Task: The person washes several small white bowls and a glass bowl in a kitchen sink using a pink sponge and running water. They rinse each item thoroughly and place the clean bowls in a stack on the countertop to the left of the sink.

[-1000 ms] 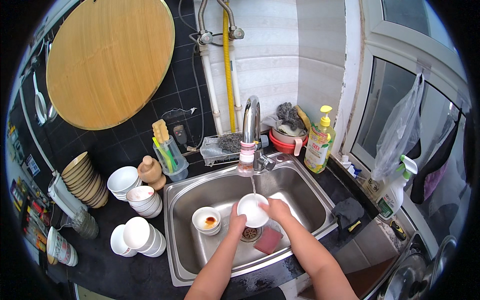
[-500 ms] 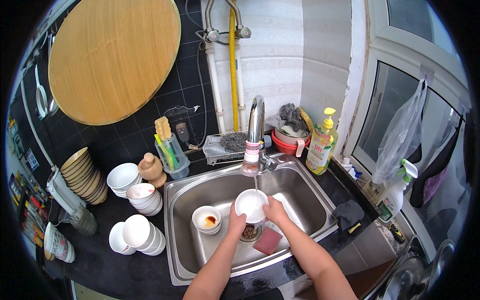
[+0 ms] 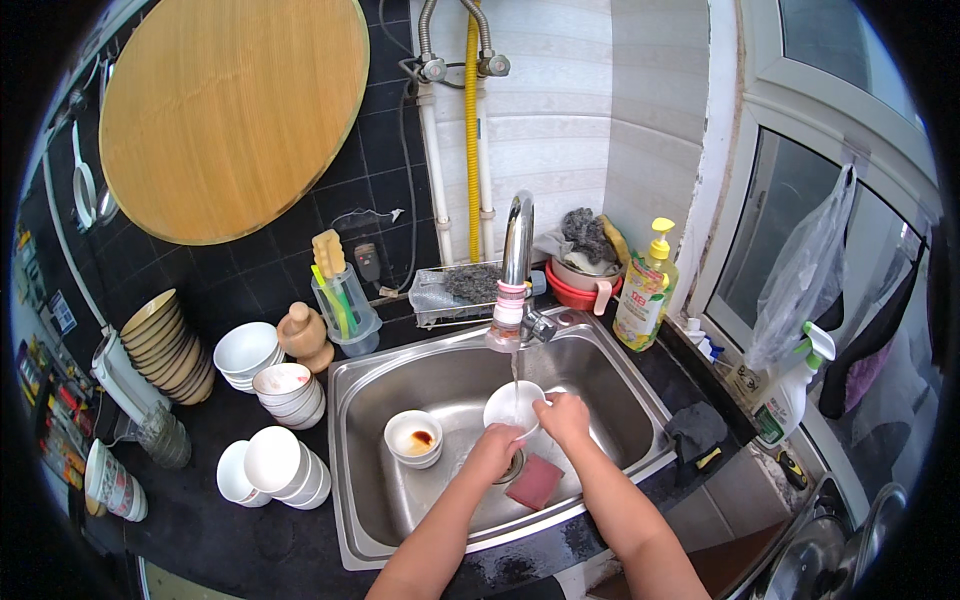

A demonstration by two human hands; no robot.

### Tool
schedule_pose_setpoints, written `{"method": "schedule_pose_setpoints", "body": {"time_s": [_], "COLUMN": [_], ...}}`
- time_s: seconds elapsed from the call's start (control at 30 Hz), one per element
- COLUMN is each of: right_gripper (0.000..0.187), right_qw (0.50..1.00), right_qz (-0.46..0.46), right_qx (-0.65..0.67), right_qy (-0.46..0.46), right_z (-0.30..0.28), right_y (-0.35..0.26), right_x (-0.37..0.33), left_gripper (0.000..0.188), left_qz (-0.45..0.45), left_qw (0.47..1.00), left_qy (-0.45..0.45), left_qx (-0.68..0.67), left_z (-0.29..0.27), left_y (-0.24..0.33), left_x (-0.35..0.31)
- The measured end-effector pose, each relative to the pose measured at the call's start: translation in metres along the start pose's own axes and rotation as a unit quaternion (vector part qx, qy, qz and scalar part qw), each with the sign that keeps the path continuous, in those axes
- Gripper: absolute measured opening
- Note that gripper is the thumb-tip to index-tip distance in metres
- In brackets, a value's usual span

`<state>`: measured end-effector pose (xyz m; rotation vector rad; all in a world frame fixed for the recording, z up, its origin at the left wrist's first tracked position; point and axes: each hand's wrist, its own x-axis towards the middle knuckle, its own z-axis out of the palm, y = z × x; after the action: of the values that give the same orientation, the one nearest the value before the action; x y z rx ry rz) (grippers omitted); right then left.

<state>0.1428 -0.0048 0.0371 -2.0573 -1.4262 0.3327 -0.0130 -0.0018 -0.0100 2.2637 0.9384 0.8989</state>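
A white bowl (image 3: 512, 403) is under the running faucet (image 3: 517, 240), and a stream of water falls into it. My left hand (image 3: 495, 450) grips its near rim, while my right hand (image 3: 566, 417) is closed on its right side. Both hands hold it above the sink basin (image 3: 377, 490). Close to my right wrist, a reddish-pink sponge (image 3: 535, 483) lies on the basin floor beside the drain, which my left hand partly covers. Left of my hands stand stacked white bowls (image 3: 412, 436); the top one has a dark brown and orange residue inside.
Stacks of white bowls (image 3: 276, 461) and brown bowls (image 3: 165, 345) stand on the black counter to the left. A yellow pump bottle (image 3: 643, 290) is behind the sink at right, near a red basin (image 3: 572, 291). A dark cloth (image 3: 697, 428) lies at the right edge.
My left hand has shifted from the bowl's left side to its near rim, and the right hand moved slightly right. The bowl has moved a little right and turned under the water.
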Motion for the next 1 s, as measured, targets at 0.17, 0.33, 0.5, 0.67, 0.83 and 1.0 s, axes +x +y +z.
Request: {"method": "schedule_pose_setpoints", "body": {"time_s": [0.17, 0.33, 0.5, 0.67, 0.83, 1.0], "right_gripper": [0.044, 0.061, 0.068, 0.058, 0.056, 0.041], "right_qw": [0.988, 0.961, 0.949, 0.826, 0.752, 0.679], "right_qz": [-0.056, -0.247, -0.184, 0.100, 0.201, 0.112], "right_qx": [0.143, 0.126, 0.252, 0.533, 0.565, 0.633], "right_qy": [-0.001, 0.002, -0.046, -0.151, -0.271, -0.355], "right_z": [-0.006, 0.007, 0.012, 0.018, -0.005, 0.015], "right_y": [-0.008, -0.018, -0.015, 0.008, -0.013, -0.003], "right_x": [0.001, -0.007, 0.002, 0.027, 0.012, 0.015], "left_gripper": [0.018, 0.022, 0.023, 0.032, 0.038, 0.045], "left_qz": [-0.126, -0.224, -0.248, -0.215, -0.163, -0.131], "left_qw": [0.982, 0.872, 0.892, 0.830, 0.630, 0.553], "left_qy": [0.033, 0.098, 0.047, 0.009, 0.057, 0.107], "left_qx": [-0.137, -0.425, -0.376, -0.515, -0.757, -0.816], "left_z": [0.008, 0.007, -0.005, -0.003, -0.022, -0.036], "left_y": [-0.005, -0.005, 0.010, 0.012, 0.022, 0.020], "left_x": [0.005, 0.011, 0.012, 0.012, 0.015, 0.014]}}
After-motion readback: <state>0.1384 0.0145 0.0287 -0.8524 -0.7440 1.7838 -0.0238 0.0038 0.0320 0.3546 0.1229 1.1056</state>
